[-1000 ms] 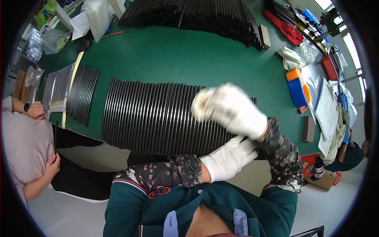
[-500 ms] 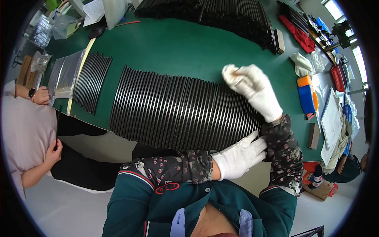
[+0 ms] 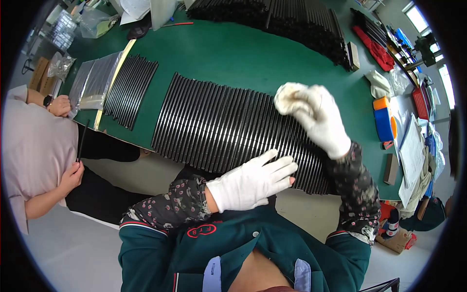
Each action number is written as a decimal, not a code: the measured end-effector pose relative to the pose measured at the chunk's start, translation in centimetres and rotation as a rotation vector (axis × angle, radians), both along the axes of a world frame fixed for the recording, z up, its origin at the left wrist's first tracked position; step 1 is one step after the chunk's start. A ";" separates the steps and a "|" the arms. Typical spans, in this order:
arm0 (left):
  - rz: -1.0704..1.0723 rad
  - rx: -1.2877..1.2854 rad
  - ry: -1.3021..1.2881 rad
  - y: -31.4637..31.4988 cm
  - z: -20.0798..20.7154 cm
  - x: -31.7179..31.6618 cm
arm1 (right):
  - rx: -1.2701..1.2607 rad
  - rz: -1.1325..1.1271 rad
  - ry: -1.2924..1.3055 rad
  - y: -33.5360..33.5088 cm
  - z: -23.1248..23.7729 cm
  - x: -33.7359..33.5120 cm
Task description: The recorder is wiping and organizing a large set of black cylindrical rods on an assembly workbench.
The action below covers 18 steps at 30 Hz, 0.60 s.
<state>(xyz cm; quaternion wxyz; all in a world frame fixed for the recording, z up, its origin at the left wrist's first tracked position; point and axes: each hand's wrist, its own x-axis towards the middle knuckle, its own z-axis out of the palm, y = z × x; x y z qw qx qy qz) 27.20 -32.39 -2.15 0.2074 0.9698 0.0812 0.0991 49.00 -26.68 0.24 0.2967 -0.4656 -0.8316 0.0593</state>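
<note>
A wide row of glossy black tubes (image 3: 209, 124) lies side by side on the green table. My left hand (image 3: 253, 181), in a white glove, rests with fingers spread over the near ends of the tubes. Above the right part of the row, my right hand (image 3: 323, 117), also gloved in white, is closed around a bunched off-white cloth (image 3: 290, 99) that shows brownish stains. Its fingers wrap the cloth's edge, and the cloth sits close to the tubes' far ends; I cannot tell whether it touches them.
A smaller row of black tubes (image 3: 131, 92) lies left, beside a wooden strip (image 3: 113, 80) and plastic-wrapped bundle (image 3: 97, 80). A co-worker (image 3: 41, 146) there holds one black rod (image 3: 82, 143). Stacked tubes (image 3: 292, 22) fill the far side. A blue tape dispenser (image 3: 383, 120) stands right.
My left hand has slid left along the near ends of the tubes. My right hand, with the cloth, has shifted slightly toward me. The whole view has turned a little.
</note>
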 end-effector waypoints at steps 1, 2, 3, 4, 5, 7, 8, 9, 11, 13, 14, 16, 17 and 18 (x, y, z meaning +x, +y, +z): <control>0.025 -0.004 0.009 -0.4 -0.9 -0.4 | 0.010 0.156 0.098 -1.4 0.5 -2.0; 0.049 -0.131 -0.009 -0.8 -1.9 -0.7 | -0.098 0.357 -0.003 -2.6 0.6 -3.9; 0.060 -0.259 -0.030 -1.1 -1.8 -0.8 | -0.206 0.545 -0.109 -3.4 0.8 -5.0; 0.083 -0.179 0.010 -1.4 -1.5 -1.1 | -0.119 0.479 -0.147 -2.7 -0.1 -5.1; -0.002 -0.092 0.025 -0.4 0.1 -1.0 | -0.084 0.473 -0.204 0.0 0.3 -5.1; -0.033 -0.107 0.079 0.0 1.0 -0.4 | 0.057 -0.015 -0.167 3.8 -1.5 -2.9; -0.048 -0.101 0.074 0.2 1.0 -0.2 | 0.006 -0.092 -0.135 4.9 -1.3 -2.2; -0.037 -0.131 0.038 0.1 0.6 -0.4 | 0.008 -0.084 -0.130 4.5 -0.6 -3.6; -0.011 -0.167 0.005 -0.1 -0.2 -0.8 | 0.043 0.319 0.091 1.6 0.4 -7.2; 0.007 -0.256 -0.066 -0.5 -0.5 -0.9 | -0.248 0.571 -0.215 0.2 0.2 -8.6; -0.015 -0.199 -0.054 -0.2 0.3 -0.7 | -0.100 0.400 -0.203 1.2 -0.4 -8.0; -0.036 -0.148 -0.013 -0.1 0.6 -0.5 | 0.068 -0.010 -0.303 4.9 -0.8 -5.2; -0.024 -0.154 -0.033 0.0 0.4 -0.6 | 0.017 -0.048 -0.166 5.9 -0.5 -5.4; -0.027 -0.150 -0.037 0.1 0.3 -0.6 | -0.026 0.043 -0.065 5.5 -0.1 -5.8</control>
